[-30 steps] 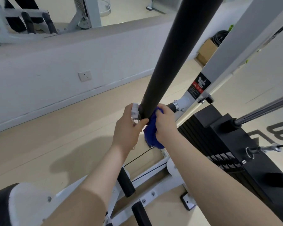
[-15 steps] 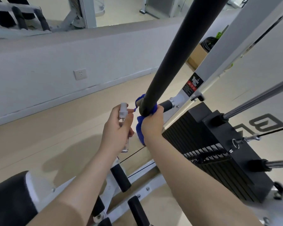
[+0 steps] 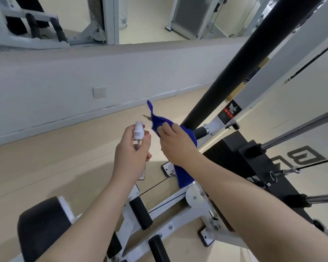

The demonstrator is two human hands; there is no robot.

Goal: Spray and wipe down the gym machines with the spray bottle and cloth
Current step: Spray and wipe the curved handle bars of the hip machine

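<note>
My left hand (image 3: pixel 130 157) grips a small clear spray bottle (image 3: pixel 137 132) with a white nozzle, held upright in mid-air above the floor. My right hand (image 3: pixel 175 143) holds a blue cloth (image 3: pixel 184 173); one corner sticks up past my fingers and the rest hangs below my wrist. The cloth sits just left of the lower end of the thick black padded bar (image 3: pixel 240 67), which slants up to the top right. Whether the cloth touches the bar end I cannot tell.
The white machine frame (image 3: pixel 269 76) with a warning label runs beside the bar. A black weight stack (image 3: pixel 250 167) with chrome guide rods stands at right. Black foam rollers (image 3: pixel 140 212) and a black seat pad (image 3: pixel 44 225) lie below. A white wall with a socket (image 3: pixel 99 92) is at left.
My right hand has come off the bar's lower end with the cloth, which now hangs loose. My left hand with the bottle has drawn left, away from the bar.
</note>
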